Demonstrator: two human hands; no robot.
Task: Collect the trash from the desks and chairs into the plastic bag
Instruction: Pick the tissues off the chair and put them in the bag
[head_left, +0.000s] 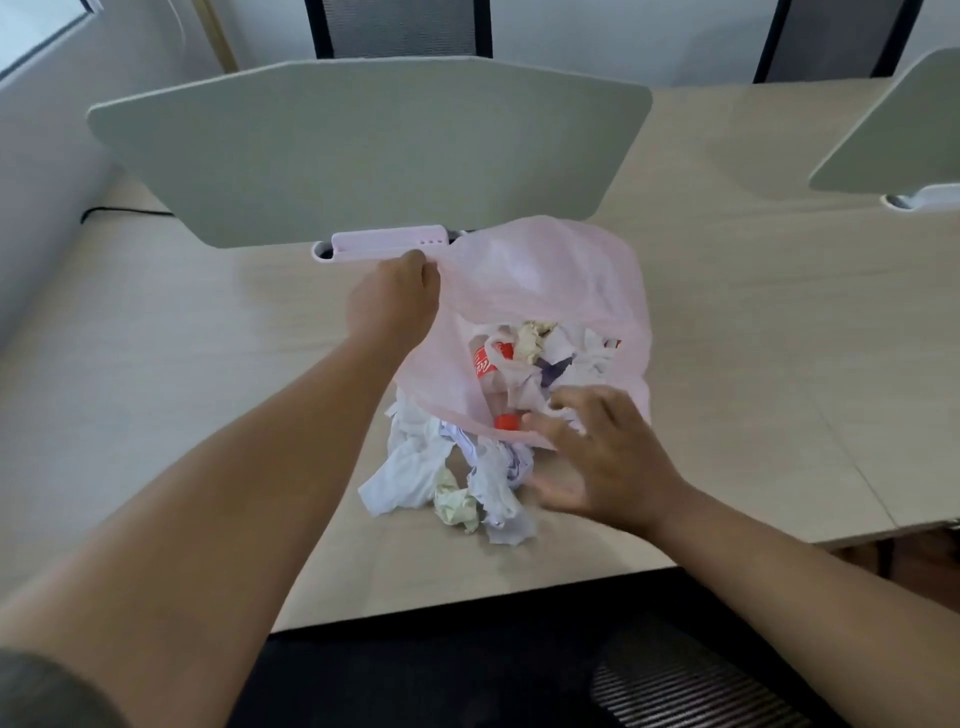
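Observation:
A thin pink plastic bag (545, 270) lies on the wooden desk (182, 374) with its mouth toward me. My left hand (395, 301) grips the bag's upper edge and holds it up. Inside are crumpled papers (540, 338) and a bottle with a red label (488, 358) and a red cap (508, 422). My right hand (587, 452) is at the bag's mouth, fingers spread and lightly bent over the papers there; it is blurred. A pile of crumpled white and yellowish tissues (457, 483) lies on the desk just outside the bag, left of my right hand.
A grey-green divider panel (363, 150) stands behind the bag on a white clamp (384, 244). A second panel (893, 130) stands at the far right. A black cable (119, 210) runs at the far left. A dark chair seat (675, 686) sits below the desk edge.

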